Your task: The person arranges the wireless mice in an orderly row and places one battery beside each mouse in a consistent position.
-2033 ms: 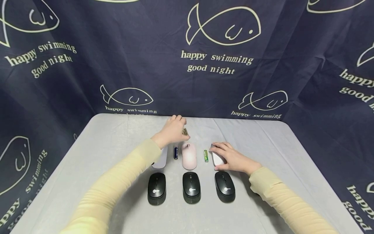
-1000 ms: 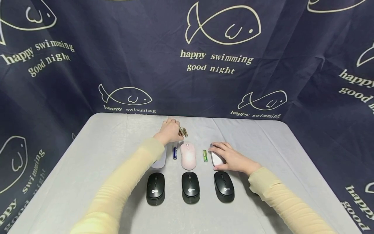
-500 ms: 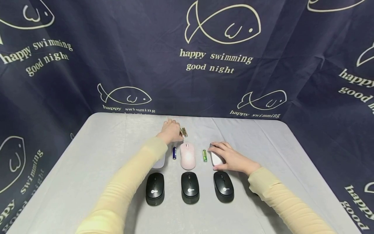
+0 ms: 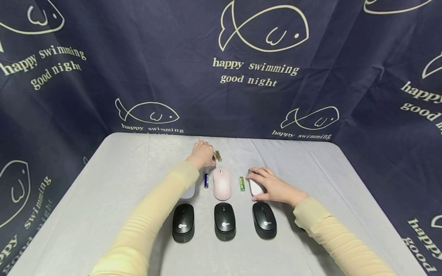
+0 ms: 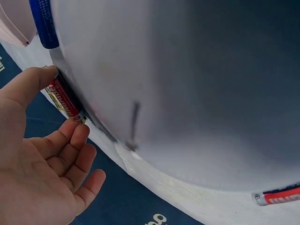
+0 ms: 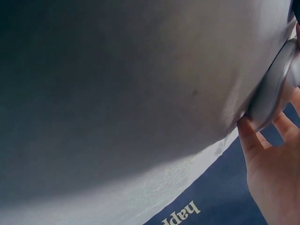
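Observation:
At the far middle of the table, my left hand pinches a red-labelled battery end to end between thumb and fingers, close over the cloth. Gold batteries lie right beside its fingers, partly covered by the hand in the head view. Nearer is a pink mouse, with a blue battery on its left and a green battery on its right. My right hand grips a white mouse by its sides, thumb at the near end; in the right wrist view the mouse shows grey sides.
Three black mice stand in a row in front. A pale mouse is partly hidden under the left forearm. Another red battery lies to one side in the left wrist view. A dark blue fish-print curtain surrounds the grey-white table.
The left hand has shifted slightly left and lower, leaving more of the gold batteries visible. Over the last half second it has hardly moved. The right hand keeps its hold on the white mouse.

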The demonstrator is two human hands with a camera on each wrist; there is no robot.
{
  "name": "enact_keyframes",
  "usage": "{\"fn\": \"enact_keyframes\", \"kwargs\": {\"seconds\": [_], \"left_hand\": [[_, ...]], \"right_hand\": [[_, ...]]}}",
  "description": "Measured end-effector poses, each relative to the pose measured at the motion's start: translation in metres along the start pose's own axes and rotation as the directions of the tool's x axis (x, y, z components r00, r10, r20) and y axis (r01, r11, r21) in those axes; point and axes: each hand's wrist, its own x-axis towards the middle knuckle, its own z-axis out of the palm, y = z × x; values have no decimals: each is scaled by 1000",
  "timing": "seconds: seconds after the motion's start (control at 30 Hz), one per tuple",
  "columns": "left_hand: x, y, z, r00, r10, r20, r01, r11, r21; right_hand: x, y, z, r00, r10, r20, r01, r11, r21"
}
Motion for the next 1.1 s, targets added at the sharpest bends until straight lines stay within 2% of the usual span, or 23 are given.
{"fn": "enact_keyframes", "kwargs": {"seconds": [0.6, 1.1], "left_hand": [[-4, -4, 0, 999, 28, -35, -30, 999, -44], [-20, -6, -14, 992, 95, -82, -100, 993, -59]], "right_hand": [[0, 1, 1, 1000, -1, -2, 1, 1000, -2], [-2, 2, 2, 1000, -17, -13, 17, 1000, -13]]}}
